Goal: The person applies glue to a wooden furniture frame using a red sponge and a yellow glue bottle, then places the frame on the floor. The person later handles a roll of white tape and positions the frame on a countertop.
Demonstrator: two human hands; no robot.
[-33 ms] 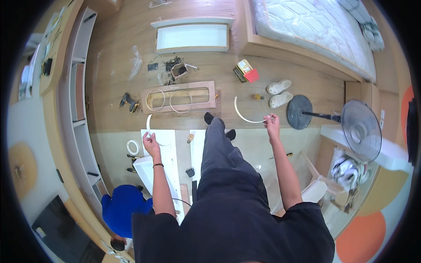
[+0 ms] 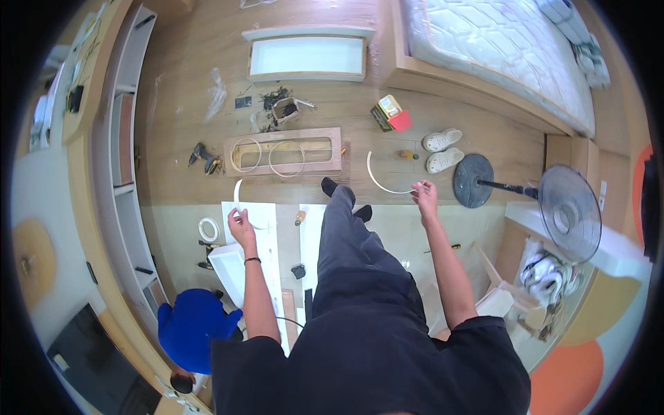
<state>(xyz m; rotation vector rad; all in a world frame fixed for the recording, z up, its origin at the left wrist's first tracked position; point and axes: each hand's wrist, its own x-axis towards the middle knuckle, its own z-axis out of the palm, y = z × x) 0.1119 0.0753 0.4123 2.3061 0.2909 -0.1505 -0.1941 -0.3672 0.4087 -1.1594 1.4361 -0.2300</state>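
My left hand [image 2: 241, 227] pinches a short curled strip of white edge banding [image 2: 238, 190] over the white panels. Well apart on the other side, my right hand [image 2: 425, 197] has its fingers closed on the end of a thin, pale curved strip of edge banding [image 2: 377, 178]. That strip bows out to the left above the floor. Beyond my feet lies a brown frame-like panel [image 2: 318, 169], with two thin pale rings [image 2: 286, 143] on it. Whether the two held strips are one piece cannot be seen.
A cordless drill [image 2: 203, 158] and a roll of white banding [image 2: 208, 229] lie at left. A co-worker in blue [image 2: 197, 328] crouches at lower left. White panels [image 2: 266, 256] lie beside my legs. A standing fan [image 2: 568, 213], white shoes [image 2: 444, 151] and a mattress [image 2: 484, 48] are at right.
My right hand has shifted slightly left with its curved strip. My left hand keeps its hold, almost in the same place.
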